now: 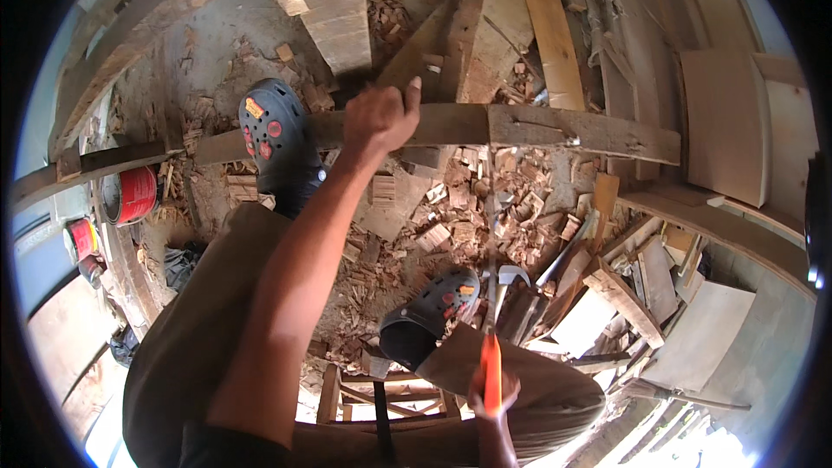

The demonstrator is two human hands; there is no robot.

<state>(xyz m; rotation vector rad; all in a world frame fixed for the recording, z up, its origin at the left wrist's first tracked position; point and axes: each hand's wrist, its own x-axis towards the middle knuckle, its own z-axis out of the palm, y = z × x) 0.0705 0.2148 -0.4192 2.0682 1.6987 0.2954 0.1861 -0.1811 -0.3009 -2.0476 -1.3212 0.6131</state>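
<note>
A long wooden beam (598, 132) lies crosswise in front of me. My left hand (380, 120) is closed on its upper side, thumb sticking up. My left foot, in a dark clog (276, 126), rests on the beam left of that hand. Low in the view, my right hand (496, 397) grips the orange handle of a handsaw (491, 368). Its thin blade points away from me and meets the beam to the right of my left hand, at a line across the wood. Motion blurs the blade, so how deep it sits cannot be told.
Wood chips (459, 204) cover the floor beneath the beam. My other clog (433, 316) stands among them. Offcuts and boards (624, 303) are heaped at the right, beside an axe-like metal head (513, 275). A red can (132, 195) is at the left; planks (334, 9) lie beyond.
</note>
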